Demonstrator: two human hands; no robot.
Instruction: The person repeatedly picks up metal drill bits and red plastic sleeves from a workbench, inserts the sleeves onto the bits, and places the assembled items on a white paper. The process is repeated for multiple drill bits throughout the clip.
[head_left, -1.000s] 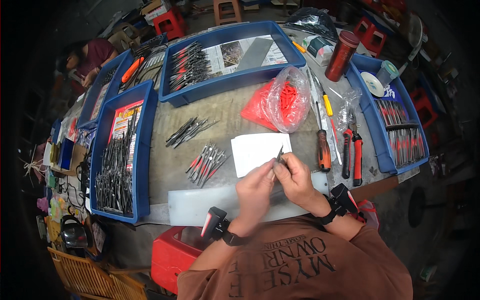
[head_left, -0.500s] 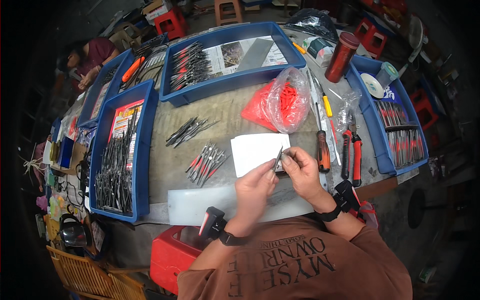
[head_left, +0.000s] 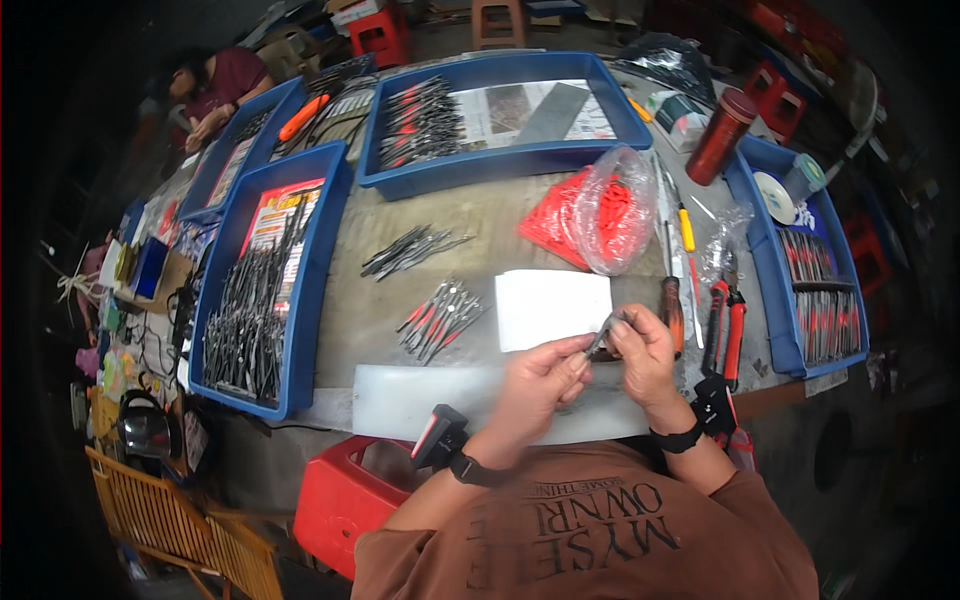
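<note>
A slim dark metal piece is pinched between both hands over the near edge of the white paper pad. My left hand holds its lower end with thumb and fingers closed. Around the upper end, the fingers of my right hand are closed too. The fingers cover most of the piece, so its exact kind cannot be made out. Left of the pad lies a small pile of dark slim pieces with red parts. Behind it is a pile of plain dark pieces.
A clear bag of red sleeves stands behind the pad. Screwdrivers and red-handled pliers lie to the right. Blue trays with dark pieces surround the work area. A red flask stands far right. A person sits far left.
The view has shifted, so the table's things appear farther right. Both hands stay together on the dark piece; the left fingers have curled in more around its lower end.
</note>
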